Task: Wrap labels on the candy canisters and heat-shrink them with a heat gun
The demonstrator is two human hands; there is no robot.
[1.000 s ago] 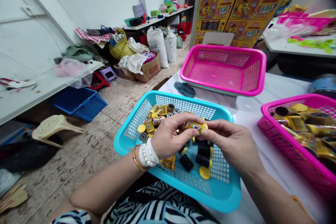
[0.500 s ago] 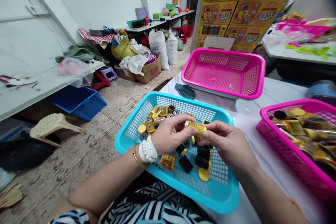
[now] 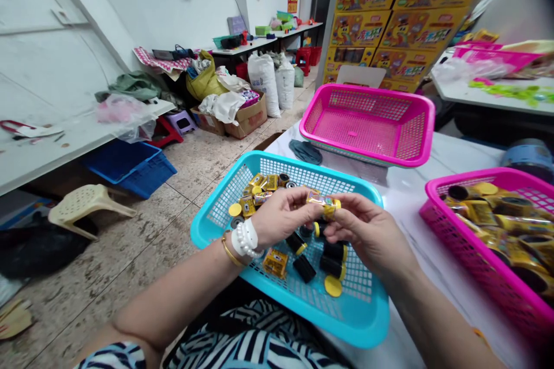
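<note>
Between both hands, over the blue basket (image 3: 346, 328), is a small cylinder in a yellow printed wrapper (image 3: 322, 203). My left hand (image 3: 281, 216) pinches its left end between thumb and fingers. At its yellow right end, the thumb and fingers of my right hand (image 3: 367, 230) close on it. Below them in the basket lie black cylinders with yellow ends (image 3: 332, 266), a loose yellow disc (image 3: 333, 286) and a yellow-wrapped piece (image 3: 276, 263). More wrapped pieces (image 3: 247, 206) and dark round parts sit toward the basket's far left. My hands hide part of the contents.
A pink basket (image 3: 367, 153) stands on the table beyond the blue one. Another pink basket (image 3: 489, 294) at the right holds many wrapped cylinders. A dark cloth (image 3: 305, 151) lies near the table edge. Yellow cartons (image 3: 389, 29) are stacked behind; a plastic stool (image 3: 89, 204) is at left.
The wrapped cylinder has turned slightly, so its printed side shows more. My right hand's fingers have shifted a little around its end. The view has moved slightly.
</note>
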